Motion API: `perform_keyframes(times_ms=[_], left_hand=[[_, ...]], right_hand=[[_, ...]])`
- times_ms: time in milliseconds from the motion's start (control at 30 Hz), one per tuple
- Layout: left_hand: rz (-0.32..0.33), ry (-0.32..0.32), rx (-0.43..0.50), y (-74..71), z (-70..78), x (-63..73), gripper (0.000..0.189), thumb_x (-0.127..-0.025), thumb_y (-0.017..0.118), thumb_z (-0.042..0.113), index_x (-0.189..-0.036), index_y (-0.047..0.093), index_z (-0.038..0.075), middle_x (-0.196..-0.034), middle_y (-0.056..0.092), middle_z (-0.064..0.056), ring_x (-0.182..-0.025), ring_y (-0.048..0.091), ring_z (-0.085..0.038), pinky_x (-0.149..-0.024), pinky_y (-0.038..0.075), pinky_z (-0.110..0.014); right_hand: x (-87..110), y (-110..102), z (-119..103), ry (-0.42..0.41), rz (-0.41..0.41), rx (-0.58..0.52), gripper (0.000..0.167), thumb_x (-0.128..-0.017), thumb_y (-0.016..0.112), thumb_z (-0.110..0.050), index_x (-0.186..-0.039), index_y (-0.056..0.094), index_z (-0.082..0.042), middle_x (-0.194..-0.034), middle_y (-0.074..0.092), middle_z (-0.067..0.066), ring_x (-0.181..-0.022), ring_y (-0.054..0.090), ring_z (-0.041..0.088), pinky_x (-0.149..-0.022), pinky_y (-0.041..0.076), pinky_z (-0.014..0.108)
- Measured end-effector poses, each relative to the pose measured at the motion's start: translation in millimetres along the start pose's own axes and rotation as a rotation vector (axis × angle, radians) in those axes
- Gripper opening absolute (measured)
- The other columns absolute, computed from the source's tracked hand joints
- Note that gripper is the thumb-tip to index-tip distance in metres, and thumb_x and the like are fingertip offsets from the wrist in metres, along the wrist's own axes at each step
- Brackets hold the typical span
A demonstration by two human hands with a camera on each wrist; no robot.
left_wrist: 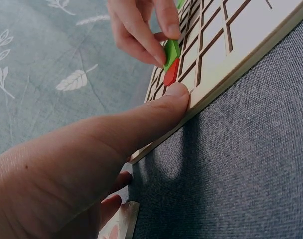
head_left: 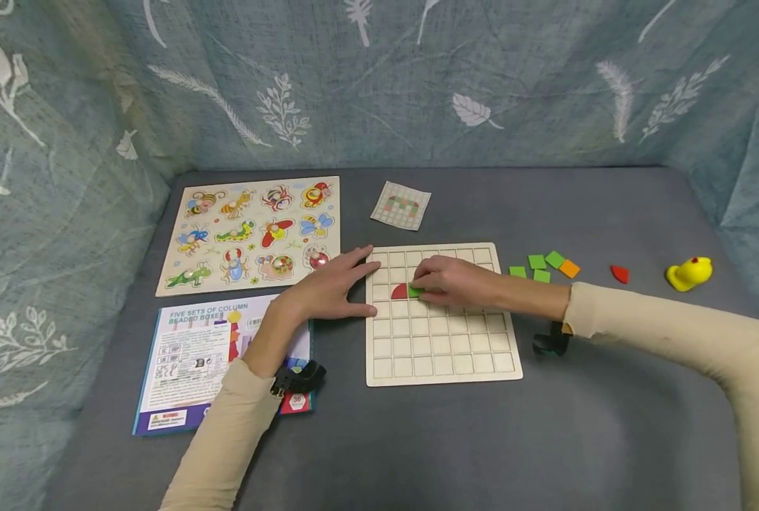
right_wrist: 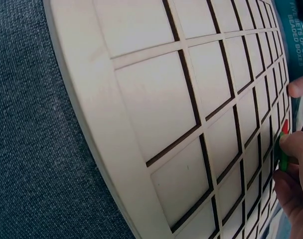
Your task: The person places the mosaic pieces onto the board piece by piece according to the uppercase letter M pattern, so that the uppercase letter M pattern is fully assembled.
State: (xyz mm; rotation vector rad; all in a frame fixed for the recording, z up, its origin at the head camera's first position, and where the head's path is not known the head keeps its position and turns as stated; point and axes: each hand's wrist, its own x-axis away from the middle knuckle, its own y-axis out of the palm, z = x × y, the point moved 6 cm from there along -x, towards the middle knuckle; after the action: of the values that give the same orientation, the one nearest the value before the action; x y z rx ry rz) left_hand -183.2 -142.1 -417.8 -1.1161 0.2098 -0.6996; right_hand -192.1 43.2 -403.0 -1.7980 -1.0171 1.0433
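A wooden grid board (head_left: 443,345) lies on the table, with a red quarter-round tile (head_left: 400,292) in one of its cells. My right hand (head_left: 454,282) pinches a green square tile (left_wrist: 172,53) between thumb and fingers, right beside the red tile. In the left wrist view the green tile is tilted over the grid. My left hand (head_left: 330,289) spreads its fingers at the board's left edge. Its thumb (left_wrist: 174,97) rests on the rim there. The right wrist view shows the green tile (right_wrist: 283,154) partly hidden by the fingers.
Right of the board lie several green tiles (head_left: 537,262), an orange tile (head_left: 569,268), a red quarter-round tile (head_left: 620,274) and a yellow toy duck (head_left: 689,274). Behind is a pattern card (head_left: 401,206). An insect peg puzzle (head_left: 250,236) and a printed box (head_left: 191,355) stand at left.
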Motion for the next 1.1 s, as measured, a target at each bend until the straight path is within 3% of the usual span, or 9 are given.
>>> perform_keyframes(times_ms=[433,733,1100], left_hand=[[-0.019,-0.022,0.019,4.1,-0.2,2.7,0.081,-0.086,0.069,0.046,-0.150,0.036,0.009,-0.162,0.019,-0.015,-0.149,0.021,-0.036,-0.118,0.026,-0.052],[-0.001,-0.017,0.008,-3.0,-1.9,-2.6,0.081,-0.086,0.069,0.046,-0.150,0.036,0.009,-0.162,0.019,-0.015,-0.149,0.021,-0.036,-0.119,0.025,-0.052],[-0.001,-0.009,0.006,1.1,-0.2,-1.7,0.081,-0.086,0.070,0.044,-0.150,0.037,0.007,-0.162,0.019,-0.016,-0.149,0.022,-0.036,-0.118,0.026,-0.052]], right_hand=[[-0.2,4.3,-4.7,-0.009,-0.068,0.075,0.017,-0.088,0.071,-0.012,-0.104,0.074,-0.006,-0.102,0.068,0.006,-0.092,0.063,0.017,-0.078,0.055,0.029],[-4.1,-3.5,-3.0,-0.040,-0.052,0.116,0.015,-0.086,0.072,-0.010,-0.101,0.075,-0.006,-0.099,0.068,0.005,-0.089,0.063,0.017,-0.076,0.054,0.028],[-1.1,-0.3,-4.4,-0.027,-0.069,0.134,0.013,-0.088,0.071,-0.013,-0.099,0.075,-0.009,-0.099,0.068,0.003,-0.090,0.063,0.016,-0.074,0.055,0.027]])
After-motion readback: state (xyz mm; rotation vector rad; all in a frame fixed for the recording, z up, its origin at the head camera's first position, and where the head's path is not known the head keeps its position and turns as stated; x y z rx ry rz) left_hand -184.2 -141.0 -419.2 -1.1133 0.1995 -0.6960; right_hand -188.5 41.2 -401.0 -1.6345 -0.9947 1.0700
